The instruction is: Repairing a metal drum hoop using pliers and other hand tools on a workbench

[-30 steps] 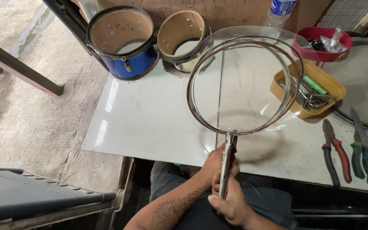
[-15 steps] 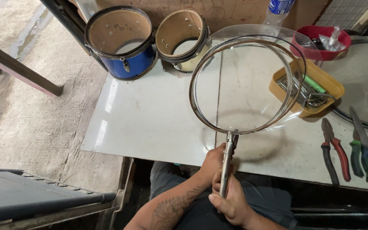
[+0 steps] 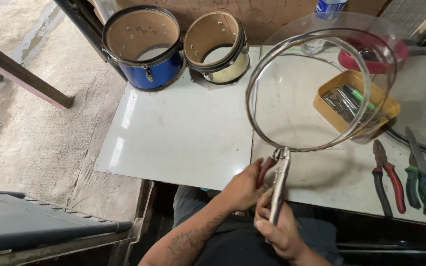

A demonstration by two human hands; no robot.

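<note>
Left hand low in the centre of the frame, fingers curled around a second plier tool with a dark red grip, just under the hoop's bottom edge. Right hand directly below it, closed in a fist on the silver locking pliers, whose nose bites the rim where the two tools meet. Held up between the camera and the table: a metal hoop with a clear round film stretched across and overlapping it, filling the upper right half of the frame, tilted a little and raised above the tabletop, shadow showing beneath.

Seen through the film: a yellow tray of small metal parts and a green-handled tool, and a red bowl behind it. White table across the middle. At upper left of the table, a blue drum shell lying on its side; beside it, at upper centre, a cream drum shell, also on its side, the two nearly touching. At the right edge, a row of pliers with red, green and blue handles, lying flat. Clear bottle at the top, partly behind the film.
</note>
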